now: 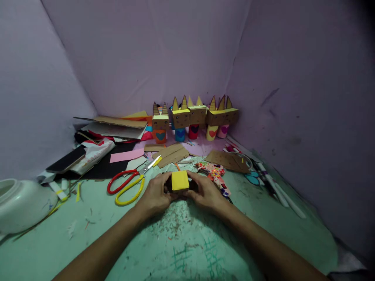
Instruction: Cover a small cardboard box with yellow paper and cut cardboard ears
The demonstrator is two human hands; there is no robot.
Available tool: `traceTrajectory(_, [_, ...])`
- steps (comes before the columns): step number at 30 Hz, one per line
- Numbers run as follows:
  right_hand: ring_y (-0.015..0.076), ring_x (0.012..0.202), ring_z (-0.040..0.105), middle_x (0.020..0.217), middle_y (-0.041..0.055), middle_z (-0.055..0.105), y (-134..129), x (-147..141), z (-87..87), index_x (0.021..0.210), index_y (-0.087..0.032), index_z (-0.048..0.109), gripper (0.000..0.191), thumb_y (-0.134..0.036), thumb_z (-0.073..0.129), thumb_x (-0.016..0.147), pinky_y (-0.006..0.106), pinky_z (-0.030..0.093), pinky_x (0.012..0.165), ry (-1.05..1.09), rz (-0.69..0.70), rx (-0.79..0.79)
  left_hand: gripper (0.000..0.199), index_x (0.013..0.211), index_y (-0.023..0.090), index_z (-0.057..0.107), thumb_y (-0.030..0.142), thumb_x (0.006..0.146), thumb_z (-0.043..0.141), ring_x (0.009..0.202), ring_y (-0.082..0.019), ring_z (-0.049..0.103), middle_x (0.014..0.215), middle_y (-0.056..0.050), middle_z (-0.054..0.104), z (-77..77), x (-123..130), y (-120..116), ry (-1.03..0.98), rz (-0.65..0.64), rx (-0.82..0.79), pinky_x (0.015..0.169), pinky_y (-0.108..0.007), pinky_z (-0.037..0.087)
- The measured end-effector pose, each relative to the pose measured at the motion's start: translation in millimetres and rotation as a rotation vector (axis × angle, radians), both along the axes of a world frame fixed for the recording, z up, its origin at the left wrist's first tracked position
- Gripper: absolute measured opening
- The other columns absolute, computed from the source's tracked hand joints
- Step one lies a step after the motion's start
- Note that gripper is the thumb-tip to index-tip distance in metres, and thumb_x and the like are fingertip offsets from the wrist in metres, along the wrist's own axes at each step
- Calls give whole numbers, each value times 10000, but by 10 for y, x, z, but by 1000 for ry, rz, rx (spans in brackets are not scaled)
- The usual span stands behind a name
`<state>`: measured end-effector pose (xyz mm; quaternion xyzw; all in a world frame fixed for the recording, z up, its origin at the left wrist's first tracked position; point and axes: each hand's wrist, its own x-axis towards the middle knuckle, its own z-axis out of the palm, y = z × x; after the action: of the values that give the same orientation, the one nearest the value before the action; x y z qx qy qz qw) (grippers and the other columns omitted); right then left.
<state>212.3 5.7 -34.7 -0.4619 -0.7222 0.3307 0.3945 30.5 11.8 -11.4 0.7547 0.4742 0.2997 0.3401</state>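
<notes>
I see left hand (156, 193) and right hand (206, 191) part-curled, gripping the box (180, 180). Squeezing hard could dent it (cardboard, I think); drifting left could knock the scissors (141, 176).

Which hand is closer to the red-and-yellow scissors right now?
Left. The left hand is just right of the scissors, near their yellow handle; the right hand is farther right, on the far side of the yellow-topped box from them.
</notes>
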Motion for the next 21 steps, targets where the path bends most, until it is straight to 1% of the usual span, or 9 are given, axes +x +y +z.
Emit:
traceTrajectory(3, [238, 884, 592, 994, 59, 665, 3, 5, -13, 1176, -201, 552, 539, -110, 637, 652, 353, 445, 801, -24, 42, 15, 437, 1053, 165, 583, 197, 628, 674, 714, -167, 556, 872, -26, 639, 4, -14, 5, -24, -22, -40, 609, -251, 426])
traceTrajectory(6, [213, 867, 592, 1113, 83, 624, -6, -19, -31, 1269, -198, 458, 638, -132, 640, 661, 362, 455, 806, 89, -20, -6, 485, 1068, 152, 564, 217, 605, 693, 696, -160, 558, 858, -28, 643, 21, -27, 10, -145, -16, -108, 587, -244, 426])
traceTrajectory(8, [198, 849, 594, 1163, 99, 594, -22, -55, -20, 1282, -207, 432, 638, -185, 647, 681, 374, 465, 805, 191, -85, -12, 462, 1021, 140, 563, 249, 595, 705, 694, -167, 572, 830, -34, 642, 30, -25, 2, -198, 53, -120, 594, -256, 441])
traceTrajectory(9, [197, 862, 596, 1174, 101, 586, -30, -79, -8, 1270, -215, 440, 615, -215, 650, 692, 378, 469, 811, 238, -90, -17, 443, 992, 141, 564, 273, 595, 709, 697, -173, 576, 818, -35, 639, 31, -18, -7, -194, 109, -94, 604, -266, 449])
traceTrajectory(11, [207, 930, 600, 1174, 101, 588, -40, -134, 16, 1232, -221, 469, 581, -257, 672, 689, 379, 469, 837, 329, -37, -50, 433, 968, 153, 557, 304, 593, 712, 730, -190, 583, 823, -39, 631, 24, 8, -30, -148, 222, -17, 644, -294, 463])
traceTrajectory(13, [229, 1004, 590, 1149, 104, 605, -32, -181, 27, 1198, -207, 488, 598, -268, 716, 648, 384, 456, 876, 420, 29, -116, 476, 1010, 165, 526, 290, 591, 714, 785, -205, 590, 864, -50, 626, 7, 36, -46, -165, 270, -2, 694, -318, 472])
traceTrajectory(15, [245, 1029, 586, 1123, 109, 622, -7, -203, 22, 1158, -188, 510, 607, -269, 747, 605, 393, 440, 904, 520, 61, -178, 538, 1055, 166, 475, 252, 583, 717, 800, -203, 600, 884, -55, 617, -10, 44, -42, -282, 207, -108, 697, -315, 483])
traceTrajectory(18, [253, 1017, 591, 1089, 99, 639, 32, -186, 7, 1070, -174, 562, 511, -290, 742, 606, 397, 427, 914, 622, 106, -224, 610, 1100, 156, 417, 241, 575, 715, 682, -159, 602, 934, -64, 580, -20, -4, 10, -451, 48, -307, 559, -269, 488])
traceTrajectory(21, [248, 1000, 595, 1073, 85, 646, 47, -154, 3, 1058, -173, 579, 469, -307, 721, 631, 382, 425, 909, 649, 180, -235, 683, 1181, 145, 391, 251, 583, 704, 571, -102, 561, 1035, -94, 546, -17, -73, 74, -490, 3, -348, 450, -222, 436])
